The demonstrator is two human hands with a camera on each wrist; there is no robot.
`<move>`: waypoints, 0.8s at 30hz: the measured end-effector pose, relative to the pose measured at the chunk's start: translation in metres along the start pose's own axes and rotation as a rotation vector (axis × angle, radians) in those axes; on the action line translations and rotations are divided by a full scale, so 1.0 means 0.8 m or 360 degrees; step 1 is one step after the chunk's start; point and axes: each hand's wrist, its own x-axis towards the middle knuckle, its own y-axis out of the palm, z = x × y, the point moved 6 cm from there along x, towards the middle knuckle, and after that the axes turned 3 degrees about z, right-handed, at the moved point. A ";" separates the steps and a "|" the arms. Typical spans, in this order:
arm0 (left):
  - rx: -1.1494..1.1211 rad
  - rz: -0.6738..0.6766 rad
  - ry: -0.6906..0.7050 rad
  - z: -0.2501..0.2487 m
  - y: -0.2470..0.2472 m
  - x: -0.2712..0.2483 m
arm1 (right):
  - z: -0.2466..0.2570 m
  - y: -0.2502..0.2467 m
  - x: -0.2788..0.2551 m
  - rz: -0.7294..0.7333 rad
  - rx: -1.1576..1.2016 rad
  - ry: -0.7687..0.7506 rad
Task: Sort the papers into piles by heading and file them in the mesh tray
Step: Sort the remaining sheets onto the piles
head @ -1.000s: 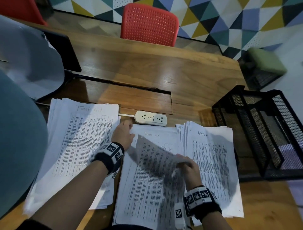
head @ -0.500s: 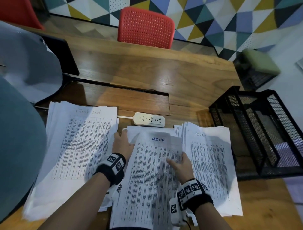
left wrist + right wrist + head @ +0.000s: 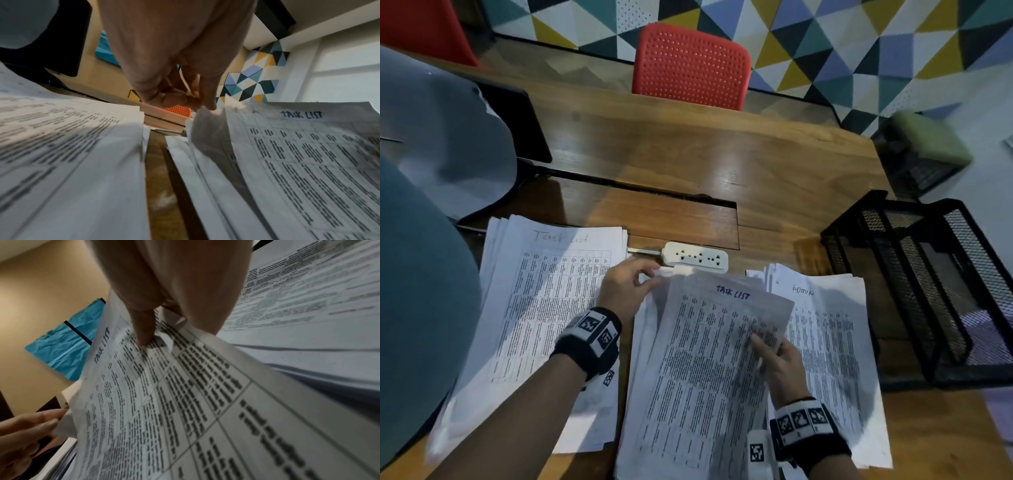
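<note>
— Where the sheet [image 3: 709,359] tilts up off the middle pile, what heading shows?
— "TASK LIST", in dark ink. Right hand [image 3: 779,365] pinches its right edge; left hand [image 3: 625,287] pinches its top left corner.
— And beside it?
— Left pile [image 3: 541,308] reads "Task List", right pile [image 3: 832,342] "ADMIN". Mesh tray [image 3: 928,294] stands right, on the tabletop [image 3: 688,164].

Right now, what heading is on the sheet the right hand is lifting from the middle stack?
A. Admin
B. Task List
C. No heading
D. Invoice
B: the lifted sheet, pinched by the right hand, reads "TASK LIST" in dark ink at its top.
</note>
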 end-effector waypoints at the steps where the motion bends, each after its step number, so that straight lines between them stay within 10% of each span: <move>1: 0.0046 0.0012 0.0012 -0.001 0.001 -0.001 | 0.000 -0.001 0.001 0.0003 -0.0008 0.0004; 18: 0.0083 0.0089 -0.0007 -0.001 0.010 -0.007 | 0.014 -0.009 0.015 -0.0125 -0.0057 -0.0246; 24: 0.0216 -0.0095 0.0430 -0.015 0.006 -0.020 | 0.000 -0.016 0.012 -0.0163 0.0094 -0.0188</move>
